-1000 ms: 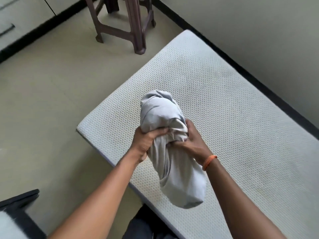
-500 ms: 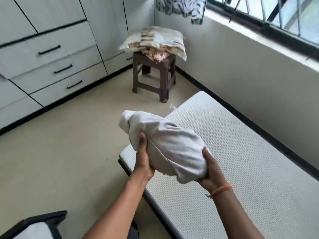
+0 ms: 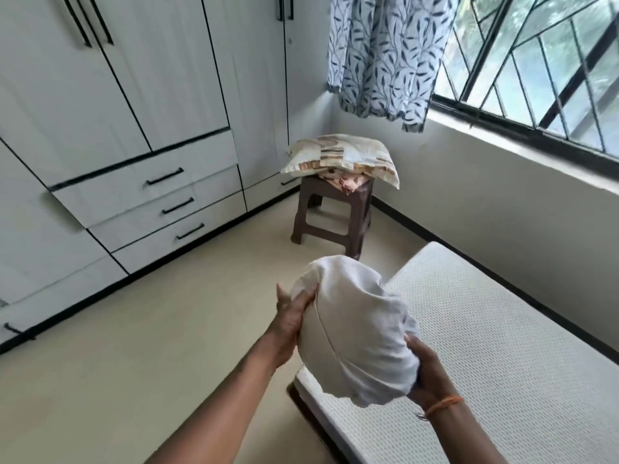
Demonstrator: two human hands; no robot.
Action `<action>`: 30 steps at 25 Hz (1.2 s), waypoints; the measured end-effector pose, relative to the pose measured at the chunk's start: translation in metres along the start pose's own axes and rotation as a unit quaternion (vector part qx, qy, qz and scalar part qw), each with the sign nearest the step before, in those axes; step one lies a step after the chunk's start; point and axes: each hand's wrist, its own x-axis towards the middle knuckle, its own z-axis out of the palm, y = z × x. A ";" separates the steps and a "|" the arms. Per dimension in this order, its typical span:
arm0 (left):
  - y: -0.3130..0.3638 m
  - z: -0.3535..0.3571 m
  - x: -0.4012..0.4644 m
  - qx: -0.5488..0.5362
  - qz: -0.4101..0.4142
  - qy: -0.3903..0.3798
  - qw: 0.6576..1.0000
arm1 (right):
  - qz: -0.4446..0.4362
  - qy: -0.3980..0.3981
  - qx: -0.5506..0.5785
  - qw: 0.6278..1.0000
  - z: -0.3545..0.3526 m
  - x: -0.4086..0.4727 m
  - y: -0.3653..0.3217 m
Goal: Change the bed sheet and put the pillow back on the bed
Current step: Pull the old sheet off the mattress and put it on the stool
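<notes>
Head view: Both hands hold a bundled white cloth bed sheet (image 3: 358, 329) in the air, above the near corner of the bed. The left hand (image 3: 289, 321) grips the bundle's left side, thumb on the cloth and fingers curled beneath. The right hand (image 3: 427, 371) cups the lower right end of the bundle, fingers wrapped around the fabric; an orange thread band (image 3: 443, 404) circles its wrist. The hands are apart, with the bundle between them.

The bare white textured mattress (image 3: 502, 363) lies on the bed at the right, along the wall under the barred window (image 3: 542, 65). A patterned cream-and-brown pillow (image 3: 341, 157) rests on a dark brown plastic stool (image 3: 335, 216), well apart from the bed, in the corner. A blue leaf-print curtain (image 3: 385, 51) hangs above the stool. White wardrobe doors and drawers (image 3: 150, 202) fill the left side.
</notes>
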 end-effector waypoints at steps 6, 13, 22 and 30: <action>0.066 -0.029 0.046 -0.046 0.029 -0.127 0.990 | -0.049 -0.092 0.033 0.994 0.022 0.090 -0.013; 0.132 -0.075 0.143 -0.048 -0.055 -0.062 0.995 | -0.049 -0.125 0.067 0.989 0.066 0.194 -0.023; 0.225 -0.089 0.263 -0.126 -0.059 -0.061 0.988 | -0.103 -0.040 0.158 0.981 0.098 0.308 -0.106; 0.287 -0.069 0.362 -0.190 -0.044 -0.211 0.958 | -0.146 0.100 0.125 0.976 0.139 0.374 -0.190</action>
